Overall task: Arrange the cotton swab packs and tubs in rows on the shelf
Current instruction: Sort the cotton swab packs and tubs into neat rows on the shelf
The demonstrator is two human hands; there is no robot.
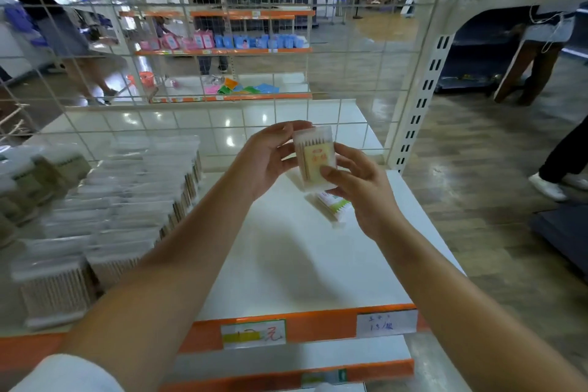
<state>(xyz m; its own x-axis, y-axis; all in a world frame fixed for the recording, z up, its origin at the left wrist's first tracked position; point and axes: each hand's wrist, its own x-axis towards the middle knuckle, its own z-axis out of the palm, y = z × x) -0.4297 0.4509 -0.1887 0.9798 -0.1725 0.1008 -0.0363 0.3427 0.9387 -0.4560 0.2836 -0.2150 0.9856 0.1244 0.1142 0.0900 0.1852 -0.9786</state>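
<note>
— What are the hands doing?
— Both hands lift a clear cotton swab tub (315,157) above the white shelf (286,264): the left hand (270,154) curls around its left side, the right hand (356,183) pinches its lower right corner.

— And the remaining stock?
— A green-labelled swab pack (332,205) lies flat on the shelf just below the tub. Rows of clear swab packs (127,200) stand at left, in front of the wire grid (222,73).
</note>
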